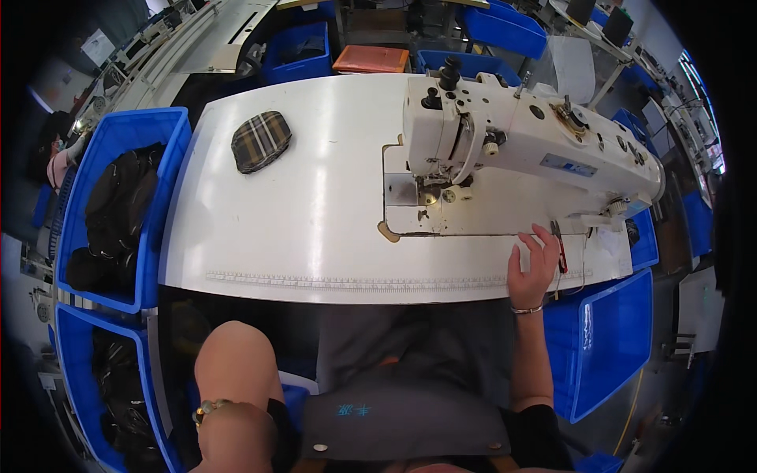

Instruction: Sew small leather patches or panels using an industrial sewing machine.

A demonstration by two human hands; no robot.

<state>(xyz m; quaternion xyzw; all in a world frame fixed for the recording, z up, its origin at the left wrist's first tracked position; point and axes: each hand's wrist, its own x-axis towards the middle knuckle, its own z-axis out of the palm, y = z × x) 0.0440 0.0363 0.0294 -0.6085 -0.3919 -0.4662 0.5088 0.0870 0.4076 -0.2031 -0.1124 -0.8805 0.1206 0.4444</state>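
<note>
My right hand [533, 268] rests on the front right of the white sewing table [315, 221]. Its fingers are spread and hold nothing. Just right of it lies a pair of red-handled thread snips [561, 254]. Above it stands a white industrial sewing machine [536, 142], with no fabric visible under its needle area. At the far left of the tabletop lies a brown, black and white plaid fabric piece [262, 142], apart from both hands. My left arm is bent up and back at the lower left; a beaded bracelet circles the wrist. My left hand [236, 437] is blurred, its fingers hidden.
A printed ruler strip [355, 281] runs along the table's front edge. Left of the table, one blue crate [177, 150] holds dark items; another blue crate [146, 378] below holds dark plastic-wrapped goods. A blue bin [607, 347] stands at the right. More bins sit behind.
</note>
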